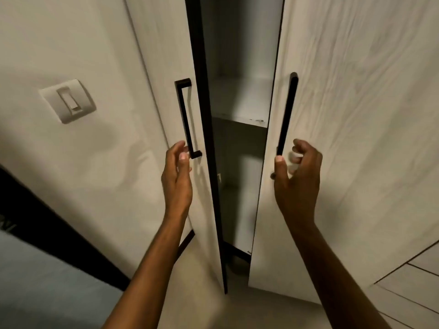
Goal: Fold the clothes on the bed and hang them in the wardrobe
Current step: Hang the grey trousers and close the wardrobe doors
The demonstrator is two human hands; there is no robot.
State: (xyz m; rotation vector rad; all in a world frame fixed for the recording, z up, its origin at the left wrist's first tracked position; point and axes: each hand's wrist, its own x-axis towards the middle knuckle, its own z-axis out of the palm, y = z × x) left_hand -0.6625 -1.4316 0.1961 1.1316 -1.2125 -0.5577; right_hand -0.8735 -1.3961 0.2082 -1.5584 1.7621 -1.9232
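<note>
Left hand (177,176): raised at the lower end of the left handle (187,118), fingers loosely curled, fingertips at or just beside the bar; whether they actually grip it cannot be told. Right hand (297,179): raised at the lower end of the right handle (288,115), thumb up beside the bar's tip, fingers curled and blurred just right of it, holding nothing visible; contact with the bar uncertain. Wardrobe (356,91): pale wood-grain, two doors, left door (166,67) and right door (332,162), both partly swung out, leaving a narrow gap between them. Contents seen through the gap: one white shelf (240,103) with small dark marks at its front edge, dim compartment beneath; no clothes visible inside. Light switch (69,100): on the wall left of the wardrobe. Bed (47,281): grey-blue surface at the lower left corner of the view.
</note>
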